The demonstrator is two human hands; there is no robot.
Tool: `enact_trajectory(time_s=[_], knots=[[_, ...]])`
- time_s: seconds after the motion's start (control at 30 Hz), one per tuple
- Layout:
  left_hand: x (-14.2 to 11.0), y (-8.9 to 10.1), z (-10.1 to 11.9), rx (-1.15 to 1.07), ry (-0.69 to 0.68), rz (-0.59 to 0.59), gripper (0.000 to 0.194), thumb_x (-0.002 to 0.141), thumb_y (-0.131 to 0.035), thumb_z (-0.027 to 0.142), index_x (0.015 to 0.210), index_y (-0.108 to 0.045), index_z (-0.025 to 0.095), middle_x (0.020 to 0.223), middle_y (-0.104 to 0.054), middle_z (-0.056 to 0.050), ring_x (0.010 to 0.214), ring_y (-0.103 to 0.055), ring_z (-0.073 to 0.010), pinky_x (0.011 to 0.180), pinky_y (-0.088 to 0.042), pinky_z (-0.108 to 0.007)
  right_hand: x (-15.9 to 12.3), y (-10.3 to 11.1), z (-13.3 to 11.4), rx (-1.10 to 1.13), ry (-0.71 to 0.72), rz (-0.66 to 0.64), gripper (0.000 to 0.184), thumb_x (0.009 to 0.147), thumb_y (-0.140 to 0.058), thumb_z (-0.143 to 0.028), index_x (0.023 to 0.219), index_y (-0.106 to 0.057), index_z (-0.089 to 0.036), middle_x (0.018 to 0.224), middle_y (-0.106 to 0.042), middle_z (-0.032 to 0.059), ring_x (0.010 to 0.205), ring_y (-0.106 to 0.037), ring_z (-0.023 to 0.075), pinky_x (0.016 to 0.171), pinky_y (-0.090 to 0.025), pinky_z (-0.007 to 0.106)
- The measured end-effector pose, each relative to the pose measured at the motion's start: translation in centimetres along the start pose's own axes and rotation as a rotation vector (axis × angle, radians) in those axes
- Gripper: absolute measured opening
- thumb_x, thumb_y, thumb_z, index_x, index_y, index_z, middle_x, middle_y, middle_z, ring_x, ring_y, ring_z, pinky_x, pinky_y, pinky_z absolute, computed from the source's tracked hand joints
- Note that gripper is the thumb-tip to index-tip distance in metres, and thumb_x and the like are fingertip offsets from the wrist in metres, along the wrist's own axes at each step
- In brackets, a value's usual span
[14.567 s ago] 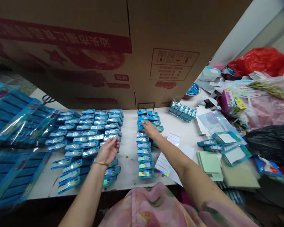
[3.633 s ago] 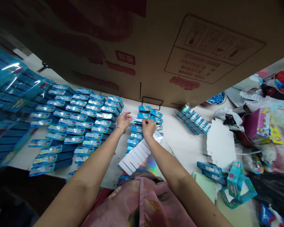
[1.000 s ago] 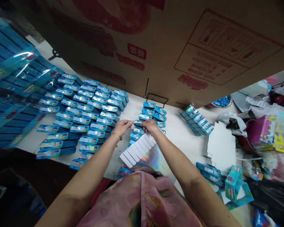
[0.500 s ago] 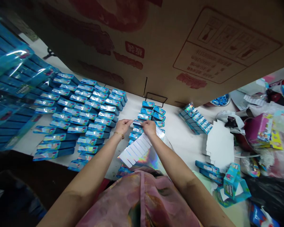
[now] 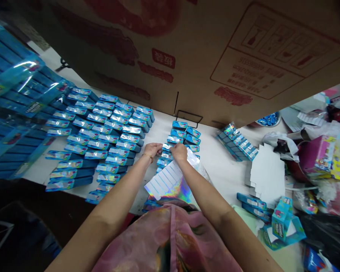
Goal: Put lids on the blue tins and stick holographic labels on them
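Observation:
My left hand [image 5: 153, 150] has its fingers pinched together at the left end of a small blue box [image 5: 167, 147] in the middle row. At that box's other end my right hand [image 5: 179, 152] is closed, thumb and forefinger together. What lies within either pinch is too small to make out. A shiny strip shows on the box top between the hands. Below my right hand and forearm a sheet of pale label strips [image 5: 163, 181] with rainbow-shiny backing lies at a slant over some boxes. More blue boxes [image 5: 178, 133] stand just beyond my hands.
Many blue boxes [image 5: 102, 129] stand in rows on the white table [image 5: 212, 172] at left, beside wrapped packs [image 5: 22, 94]. A big cardboard carton [image 5: 192, 49] looms across the back. At right are a wrapped bundle [image 5: 238, 141], white card [image 5: 268, 172] and an upright blue box [image 5: 282, 217].
My left fingers have drawn in and bunched more closely beside the box. My right hand stays at its place on it. The whole view has shifted slightly.

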State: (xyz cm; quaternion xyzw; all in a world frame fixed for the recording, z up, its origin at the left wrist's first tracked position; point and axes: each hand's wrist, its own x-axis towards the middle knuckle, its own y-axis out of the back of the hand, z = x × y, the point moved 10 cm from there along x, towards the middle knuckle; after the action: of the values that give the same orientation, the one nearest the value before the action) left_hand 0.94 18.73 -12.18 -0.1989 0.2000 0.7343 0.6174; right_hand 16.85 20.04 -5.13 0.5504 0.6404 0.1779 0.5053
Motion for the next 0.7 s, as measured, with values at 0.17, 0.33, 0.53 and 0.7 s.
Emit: enact_trajectory(time_s=[0.17, 0.33, 0.53, 0.7], knots=[[-0.8, 0.6, -0.4, 0.038, -0.033, 0.088, 0.028, 0.05, -0.063, 0.029, 0.074, -0.066, 0.014, 0.062, -0.063, -0.003, 0.059, -0.056, -0.0133, 0.056, -0.044, -0.025, -1.9, 1.2, -1.2, -0.271, 0.158, 0.097, 0.031, 0.081, -0.04, -0.024, 0.107, -0.054, -0.015, 0.085, -0.064, 0.0137, 0.077, -0.06, 0.0246, 0.064, -0.042, 0.032], [-2.3, -0.6, 2.2, 0.199, -0.219, -0.067, 0.023, 0.057, -0.053, 0.025, 0.072, -0.068, 0.018, 0.084, -0.067, -0.005, 0.086, -0.058, -0.0216, 0.078, -0.044, -0.033, -3.8, -0.3, -2.2, -0.517, 0.415, -0.068, 0.04, 0.081, -0.034, -0.009, 0.117, -0.049, -0.02, 0.083, -0.064, 0.0119, 0.073, -0.061, 0.0212, 0.063, -0.042, 0.031], [-5.5, -2.9, 7.9, 0.592, -0.514, 0.009, 0.026, 0.07, -0.047, 0.029, 0.085, -0.067, 0.02, 0.091, -0.064, -0.006, 0.09, -0.055, -0.0209, 0.086, -0.039, -0.032, -1.9, 7.3, 2.8, -0.267, 0.276, 0.204, 0.032, 0.084, -0.033, -0.019, 0.106, -0.058, -0.021, 0.1, -0.058, 0.0082, 0.092, -0.054, 0.0174, 0.074, -0.041, 0.028], [-8.0, -9.1, 7.3, 0.707, -0.515, -0.277, 0.025, 0.064, -0.059, 0.034, 0.083, -0.066, 0.02, 0.077, -0.065, -0.006, 0.079, -0.057, -0.0228, 0.078, -0.041, -0.033, -1.7, 6.8, 8.6, 0.089, 0.247, 0.066, 0.031, 0.072, -0.056, -0.035, 0.098, -0.06, -0.019, 0.097, -0.055, 0.0047, 0.08, -0.054, 0.0132, 0.073, -0.042, 0.026]])
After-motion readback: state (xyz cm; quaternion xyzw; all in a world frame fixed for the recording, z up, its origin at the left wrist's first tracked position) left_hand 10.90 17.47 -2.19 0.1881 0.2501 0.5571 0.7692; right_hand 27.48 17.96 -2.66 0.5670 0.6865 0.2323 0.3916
